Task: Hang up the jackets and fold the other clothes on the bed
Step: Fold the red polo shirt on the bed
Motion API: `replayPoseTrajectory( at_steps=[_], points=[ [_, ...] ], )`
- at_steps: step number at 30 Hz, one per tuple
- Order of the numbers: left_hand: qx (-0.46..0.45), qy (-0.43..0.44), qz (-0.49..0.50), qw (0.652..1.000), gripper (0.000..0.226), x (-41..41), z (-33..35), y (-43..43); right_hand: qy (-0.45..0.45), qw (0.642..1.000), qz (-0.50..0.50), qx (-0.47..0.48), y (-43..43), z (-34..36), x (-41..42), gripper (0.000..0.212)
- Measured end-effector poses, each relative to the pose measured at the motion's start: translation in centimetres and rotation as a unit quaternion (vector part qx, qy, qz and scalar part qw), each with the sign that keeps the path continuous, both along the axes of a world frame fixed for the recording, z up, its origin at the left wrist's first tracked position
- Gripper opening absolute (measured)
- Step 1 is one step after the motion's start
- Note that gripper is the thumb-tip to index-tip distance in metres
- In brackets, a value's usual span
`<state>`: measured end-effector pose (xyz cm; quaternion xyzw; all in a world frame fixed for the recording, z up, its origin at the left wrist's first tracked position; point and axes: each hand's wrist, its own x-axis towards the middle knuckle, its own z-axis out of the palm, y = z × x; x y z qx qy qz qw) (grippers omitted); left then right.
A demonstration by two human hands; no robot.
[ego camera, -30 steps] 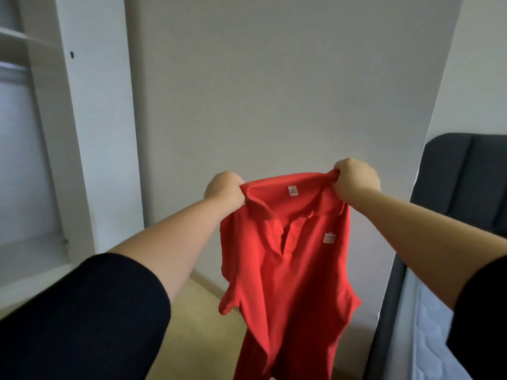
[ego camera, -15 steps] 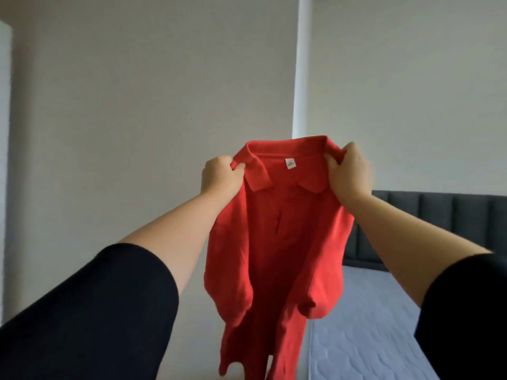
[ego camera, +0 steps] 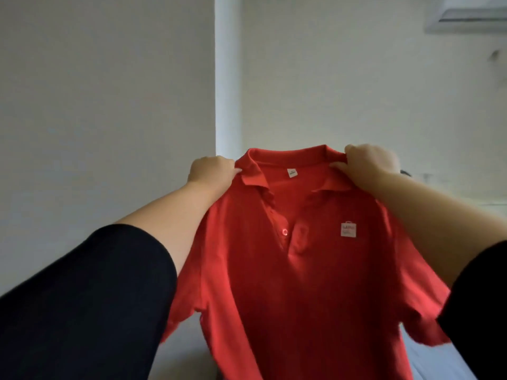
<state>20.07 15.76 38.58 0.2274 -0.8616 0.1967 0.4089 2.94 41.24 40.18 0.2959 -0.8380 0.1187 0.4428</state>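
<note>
A red polo shirt hangs spread out in front of me, collar up, its front with a small white chest logo facing me. My left hand grips the shirt at its left shoulder beside the collar. My right hand grips the right shoulder in the same way. Both sleeves fan out to the sides. The shirt's lower hem runs out of the bottom of the frame. The shirt hides most of the bed; only a pale strip of mattress shows at the lower right.
Plain pale walls fill the background, with a white vertical corner post in the middle. An air conditioner unit sits high on the right wall. A low ledge or bed edge shows under the shirt at the left.
My view has swung right, away from the wardrobe and toward the bed wall. The shirt, bunched and narrow before, now hangs wide open with my hands further apart.
</note>
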Motion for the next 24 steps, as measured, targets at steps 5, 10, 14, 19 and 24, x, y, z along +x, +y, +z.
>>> replayPoseTrajectory(
  at_steps=[5,10,14,19,24],
  points=[
    [0.244,-0.098,0.012,0.965,0.036,-8.5,-10.0,0.5,-0.205,0.973,-0.031,0.104,-1.1,-8.9,-5.9,0.026],
    [0.373,-0.182,0.039,0.909,0.030,-14.7,-22.2,-0.4,-0.331,0.928,-0.073,0.154,-3.5,-21.8,-11.5,0.022],
    [0.586,-0.131,0.032,0.799,0.019,-18.8,-31.7,-2.3,-0.409,0.898,-0.090,0.139,-6.0,-32.0,-14.9,0.022],
    [0.711,-0.015,-0.029,0.703,0.035,-23.8,-37.2,-4.7,-0.464,0.884,-0.061,-0.003,-9.9,-37.2,-19.2,0.022],
    [0.624,0.035,-0.123,0.771,0.037,-29.7,-34.2,-6.4,-0.383,0.914,-0.001,-0.135,-14.5,-34.6,-23.8,0.030]
  ],
)
